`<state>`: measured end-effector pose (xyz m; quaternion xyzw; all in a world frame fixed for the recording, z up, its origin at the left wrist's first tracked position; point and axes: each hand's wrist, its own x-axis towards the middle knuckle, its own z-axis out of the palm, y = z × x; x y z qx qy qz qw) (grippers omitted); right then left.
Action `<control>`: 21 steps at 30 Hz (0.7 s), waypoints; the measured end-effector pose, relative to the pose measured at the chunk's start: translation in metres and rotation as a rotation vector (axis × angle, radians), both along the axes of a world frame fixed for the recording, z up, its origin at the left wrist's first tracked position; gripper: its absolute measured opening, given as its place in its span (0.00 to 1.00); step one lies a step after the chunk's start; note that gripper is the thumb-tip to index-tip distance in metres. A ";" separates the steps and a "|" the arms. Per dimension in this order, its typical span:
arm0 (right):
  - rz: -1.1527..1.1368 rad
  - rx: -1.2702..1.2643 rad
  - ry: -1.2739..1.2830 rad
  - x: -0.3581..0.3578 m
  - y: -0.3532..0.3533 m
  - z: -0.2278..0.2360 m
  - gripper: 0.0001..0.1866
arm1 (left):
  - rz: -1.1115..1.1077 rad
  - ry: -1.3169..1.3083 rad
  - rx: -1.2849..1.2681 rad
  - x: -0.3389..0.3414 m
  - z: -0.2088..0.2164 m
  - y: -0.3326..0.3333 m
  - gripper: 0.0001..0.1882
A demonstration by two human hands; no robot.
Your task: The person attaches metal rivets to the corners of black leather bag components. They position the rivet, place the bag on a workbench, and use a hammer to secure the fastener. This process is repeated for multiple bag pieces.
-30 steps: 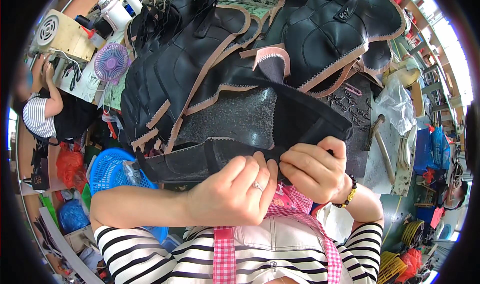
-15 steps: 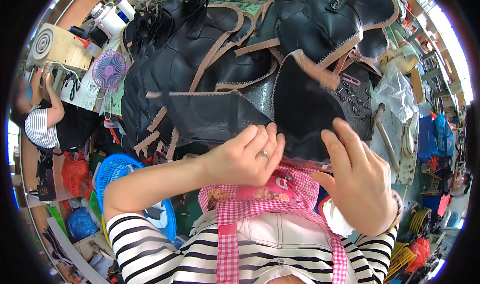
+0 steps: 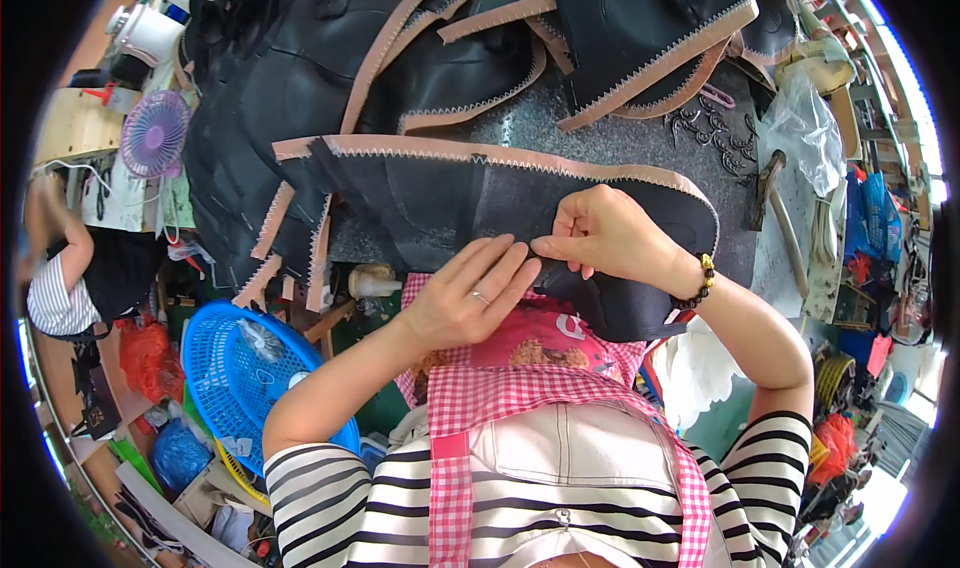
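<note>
A long black leather-like piece [image 3: 420, 198] lies across the near side of the work surface. Tan edging with zigzag stitching runs along its far edge, and its right end curves round and hangs over the near side. My left hand [image 3: 470, 293] has its fingers on the near edge of this piece; its thumb is hidden. Close against those fingertips, my right hand [image 3: 610, 233] pinches the same edge between thumb and forefinger, the other fingers curled in. Whether something small sits between the two hands I cannot make out.
More black pieces with tan stitched edges [image 3: 640, 38] pile up behind. At right are small dark hooks [image 3: 710, 133], a hammer [image 3: 785, 228] and a clear plastic bag [image 3: 805, 123]. A purple fan [image 3: 155, 133], a blue basket [image 3: 215, 313] and another person [image 3: 60, 288] are at left.
The right end of the black piece, folded upward before, now lies spread to the right. My right hand has moved up and left to the edge beside my left hand. The view has shifted.
</note>
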<state>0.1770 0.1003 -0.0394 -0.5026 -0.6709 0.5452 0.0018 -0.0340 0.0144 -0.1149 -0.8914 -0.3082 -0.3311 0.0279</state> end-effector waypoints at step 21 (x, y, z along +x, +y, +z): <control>-0.088 -0.181 0.046 -0.003 0.007 -0.004 0.13 | -0.064 0.006 -0.203 -0.002 0.020 0.011 0.19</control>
